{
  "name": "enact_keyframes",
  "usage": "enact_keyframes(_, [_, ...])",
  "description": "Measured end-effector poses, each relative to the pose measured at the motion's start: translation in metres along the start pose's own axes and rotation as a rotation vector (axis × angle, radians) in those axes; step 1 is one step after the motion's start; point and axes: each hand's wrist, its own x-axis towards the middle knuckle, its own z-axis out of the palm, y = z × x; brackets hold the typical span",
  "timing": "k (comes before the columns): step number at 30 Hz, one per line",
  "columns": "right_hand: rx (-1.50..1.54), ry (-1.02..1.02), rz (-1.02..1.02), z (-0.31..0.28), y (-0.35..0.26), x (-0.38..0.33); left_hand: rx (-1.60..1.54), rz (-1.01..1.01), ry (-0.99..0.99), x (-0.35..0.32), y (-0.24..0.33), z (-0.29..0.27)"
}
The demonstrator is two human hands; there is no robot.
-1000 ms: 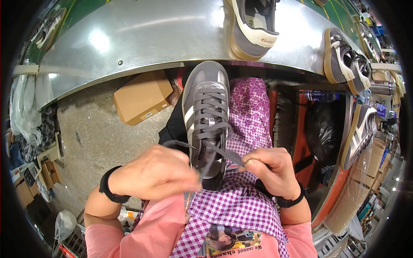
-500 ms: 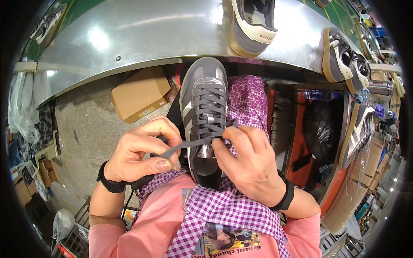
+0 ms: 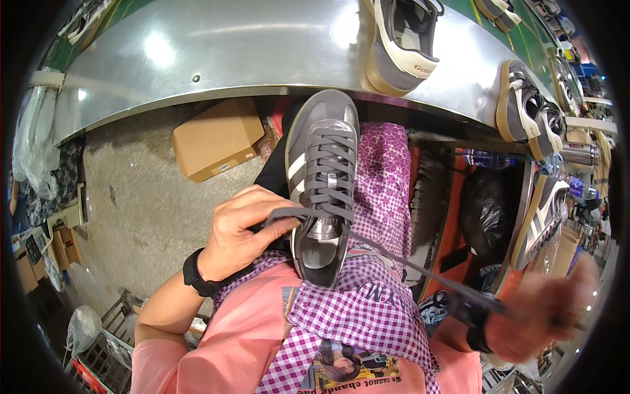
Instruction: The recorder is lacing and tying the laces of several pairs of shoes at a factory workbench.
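A grey sneaker (image 3: 316,157) with off-white side stripes and a dark shoelace (image 3: 426,272) stands on my lap, toe pointing away from me. The lace is threaded through its eyelets. My left hand (image 3: 246,226) is closed beside the shoe's collar, pinching a loop of lace between thumb and fingers. Far out to the right is my right hand (image 3: 541,312), smeared by motion. From the top eyelets, a length of lace runs straight and taut to this hand. The blur hides its separate fingers.
A metal-topped bench (image 3: 262,52) spans the front, with a similar shoe (image 3: 403,56) near its edge. More shoes (image 3: 525,108) stand at the right. A cardboard box (image 3: 218,139) lies on the floor under the bench. A black plastic bag (image 3: 485,210) sits at the right.
My right hand has swept from the shoe far out to the right, drawing the lace out straight. My left hand has moved right, closer to the shoe's collar.
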Motion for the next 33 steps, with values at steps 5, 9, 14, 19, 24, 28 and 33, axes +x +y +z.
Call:
enact_keyframes(5, [-0.497,-0.537,-0.329,0.081,0.046,0.034,0.0,0.02,0.016,0.0,-0.009,0.005])
enact_keyframes(9, [-0.651,-0.414,-0.491,0.111,0.079,0.025,-0.003,-0.004,0.005,-0.001,-0.004,0.009])
enact_keyframes(14, [-0.801,-0.473,-0.439,0.124,0.076,0.024,0.066,0.068,-0.052,0.0,0.011,0.001])
enact_keyframes(19, [-0.74,-0.509,-0.445,0.123,0.077,0.029,-0.039,-0.087,-0.096,0.004,0.011,-0.004])
enact_keyframes(24, [-0.306,-0.55,-0.122,0.082,0.04,0.041,-0.44,-0.241,-0.187,0.007,-0.007,-0.01])
enact_keyframes(28, [-0.658,-0.472,-0.375,0.098,0.055,0.033,-0.611,-0.45,-0.203,0.009,-0.005,-0.005])
enact_keyframes(33, [-0.809,-0.5,-0.489,0.121,0.075,0.025,-0.483,-0.341,-0.202,0.002,0.001,-0.003])
